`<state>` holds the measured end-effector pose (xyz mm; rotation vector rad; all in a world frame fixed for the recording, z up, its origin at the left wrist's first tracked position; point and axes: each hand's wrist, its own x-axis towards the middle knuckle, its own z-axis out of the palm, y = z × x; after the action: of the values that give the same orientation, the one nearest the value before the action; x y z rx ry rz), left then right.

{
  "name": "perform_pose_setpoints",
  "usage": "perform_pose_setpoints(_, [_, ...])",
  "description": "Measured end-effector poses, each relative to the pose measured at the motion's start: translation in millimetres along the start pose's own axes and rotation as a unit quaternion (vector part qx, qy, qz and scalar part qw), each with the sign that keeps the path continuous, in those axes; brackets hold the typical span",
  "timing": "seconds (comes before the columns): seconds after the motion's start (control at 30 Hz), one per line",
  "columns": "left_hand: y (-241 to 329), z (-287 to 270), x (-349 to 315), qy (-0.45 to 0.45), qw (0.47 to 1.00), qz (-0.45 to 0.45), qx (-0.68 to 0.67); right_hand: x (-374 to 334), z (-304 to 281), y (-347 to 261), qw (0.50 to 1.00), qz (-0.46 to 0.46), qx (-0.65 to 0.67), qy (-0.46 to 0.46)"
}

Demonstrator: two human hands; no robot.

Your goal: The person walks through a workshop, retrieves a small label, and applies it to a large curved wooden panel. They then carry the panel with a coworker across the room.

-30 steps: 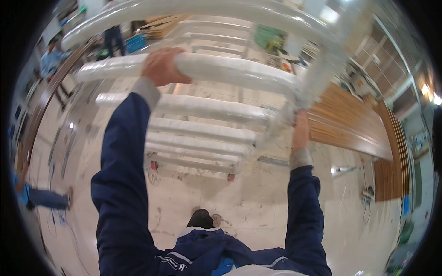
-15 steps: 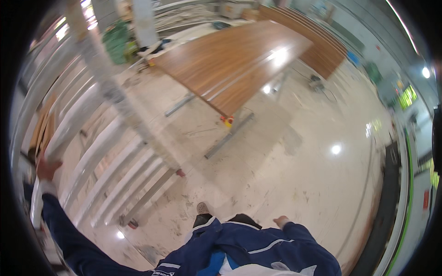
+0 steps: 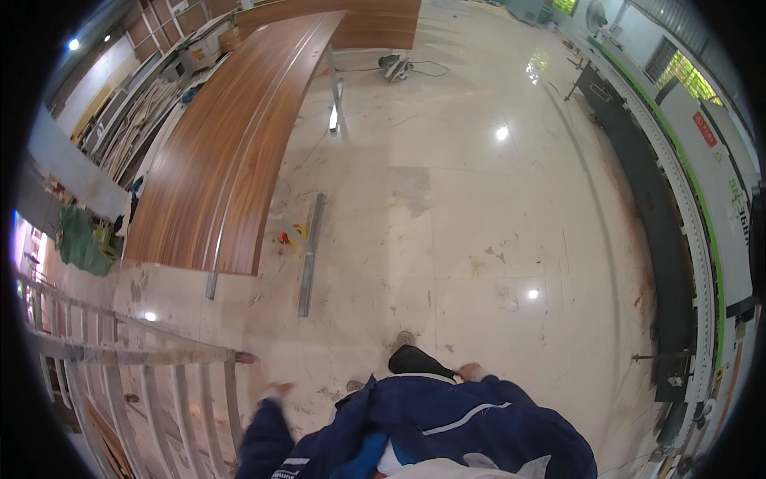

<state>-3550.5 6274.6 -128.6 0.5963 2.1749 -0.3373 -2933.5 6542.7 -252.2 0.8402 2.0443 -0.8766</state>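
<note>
My left hand [image 3: 278,389] is held low in front of me, slightly blurred, with its fingers stretched out and nothing in them. It is nearest to the pale slatted rack [image 3: 152,357] on the left and apart from it. Beside my dark trouser leg hangs my right hand [image 3: 472,372]. No object shows in it, but its fingers are too small and partly hidden to read. Ahead on the left, a long brown wood-grain panel [image 3: 215,152] with light metal strips along it lies raised on grey supports.
A grey metal bar [image 3: 311,255] and a red-yellow object [image 3: 292,235] are beside the panel. Farther off, a power tool with a cable [image 3: 395,69] lies on the tiled floor [image 3: 463,215]. A long machine [image 3: 638,176] lines the right side; a green sack [image 3: 84,243] stands left.
My left hand has come off the rack and moved in toward my body. The view has turned right, so the rack and panel now appear farther left.
</note>
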Motion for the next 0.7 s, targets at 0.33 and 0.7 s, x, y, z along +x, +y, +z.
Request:
perform_pose_setpoints(0.33, [543.7, -130.1, -150.0, -0.017, 0.769, 0.639, -0.007, -1.9, -374.8, 11.1, 0.876, 0.022, 0.353, 0.326])
perform_pose_setpoints(0.7, [435.7, -153.8, 215.3, -0.075, 0.867, 0.255, 0.422, 28.9, -492.1, 313.4, 0.735, 0.277, 0.437, 0.438])
